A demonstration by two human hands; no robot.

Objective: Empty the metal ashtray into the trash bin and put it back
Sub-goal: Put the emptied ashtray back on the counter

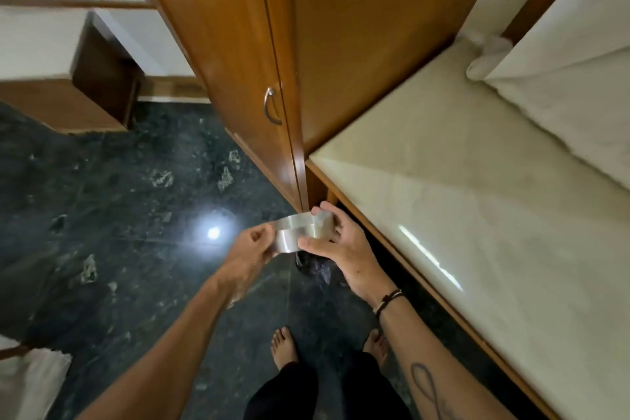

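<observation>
The metal ashtray is a shiny round piece held in the air between both hands, in two silvery parts, one slightly above the other. My left hand grips its left side and my right hand holds its right side with thumb below and fingers over the top. Directly beneath the ashtray, on the floor, a dark bin with a black plastic liner shows partly, mostly hidden by my right hand. The picture is blurred.
A tall wooden wardrobe with a metal handle stands just beyond the hands. A cream marble-topped counter with a wooden edge runs along the right. My bare feet stand on dark green marble floor.
</observation>
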